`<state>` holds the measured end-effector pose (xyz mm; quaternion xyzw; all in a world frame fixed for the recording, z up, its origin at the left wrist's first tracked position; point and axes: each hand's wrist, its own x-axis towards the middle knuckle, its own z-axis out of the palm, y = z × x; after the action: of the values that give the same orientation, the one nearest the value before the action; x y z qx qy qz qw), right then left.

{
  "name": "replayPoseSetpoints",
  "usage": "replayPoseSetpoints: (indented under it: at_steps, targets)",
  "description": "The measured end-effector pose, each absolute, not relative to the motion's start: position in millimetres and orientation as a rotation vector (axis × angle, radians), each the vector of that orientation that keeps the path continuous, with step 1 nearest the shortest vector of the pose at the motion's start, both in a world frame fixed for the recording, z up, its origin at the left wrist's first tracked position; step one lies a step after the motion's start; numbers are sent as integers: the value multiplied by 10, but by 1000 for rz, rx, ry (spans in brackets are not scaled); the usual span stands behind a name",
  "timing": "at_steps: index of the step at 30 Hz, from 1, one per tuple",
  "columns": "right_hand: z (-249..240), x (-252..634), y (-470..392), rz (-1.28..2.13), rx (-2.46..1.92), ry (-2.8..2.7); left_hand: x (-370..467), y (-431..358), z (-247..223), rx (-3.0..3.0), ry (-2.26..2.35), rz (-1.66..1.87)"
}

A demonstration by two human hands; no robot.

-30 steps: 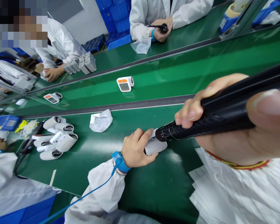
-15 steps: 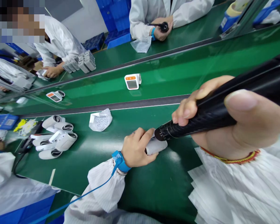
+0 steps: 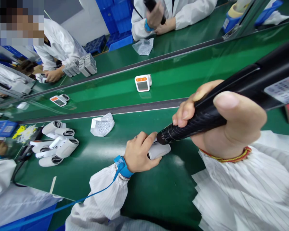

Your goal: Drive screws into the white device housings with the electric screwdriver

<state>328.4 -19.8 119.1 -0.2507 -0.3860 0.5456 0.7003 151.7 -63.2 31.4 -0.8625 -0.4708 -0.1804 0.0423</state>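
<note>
My left hand (image 3: 139,154), with a blue wrist strap (image 3: 124,166), is closed around a wrist blood pressure monitor (image 3: 161,150) on the green bench. Its pale cuff shows, while much of the body is hidden under my fingers. My right hand (image 3: 218,139) wraps round a thick black electric screwdriver (image 3: 207,117), which slants down to the left. The driver's nose meets the monitor beside my left fingertips; the bit and any screw there are hard to make out.
Left on the bench lie several cuffed monitors (image 3: 67,147) and a bag of small screws (image 3: 102,124). Beyond, a green conveyor (image 3: 106,93) carries a white-and-orange monitor (image 3: 143,84) and another (image 3: 59,100). Co-workers sit opposite and at left. Paper sheets (image 3: 207,192) lie under my right sleeve.
On the conveyor the monitors have shifted right. My right hand and screwdriver have moved slightly left, the driver's rear swinging to show a label. The co-worker opposite has raised a dark tool.
</note>
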Motion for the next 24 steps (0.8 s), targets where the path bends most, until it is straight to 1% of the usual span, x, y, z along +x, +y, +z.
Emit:
replayPoseSetpoints:
  at_steps: [5, 9, 11, 14, 17, 19, 21, 24]
  targets:
    - [1135, 3262, -149, 1201, -565, -782, 1515, -625, 340, -2661, -1532, -471]
    - [1076, 3384, 48, 1213, -638, -591, 1402, -518, 517, -2745, -1712, -355]
    - [1022, 3468, 187, 1252, -691, -439, 1266, -402, 607, -2756, -1805, -390]
    - [864, 3521, 358, 1334, -784, -231, 1025, -113, 673, -2699, -2126, -691]
    - [650, 3441, 422, 1445, -896, -118, 878, 346, 668, -2533, -2623, -1224]
    - [530, 3351, 417, 1514, -950, -105, 877, 720, 645, -2290, -2900, -1625]
    - [453, 3276, 399, 1540, -957, -110, 943, 1094, 617, -2149, -2940, -1791]
    - [407, 3230, 389, 1543, -954, -108, 1126, 1544, 577, -1935, -2875, -1881]
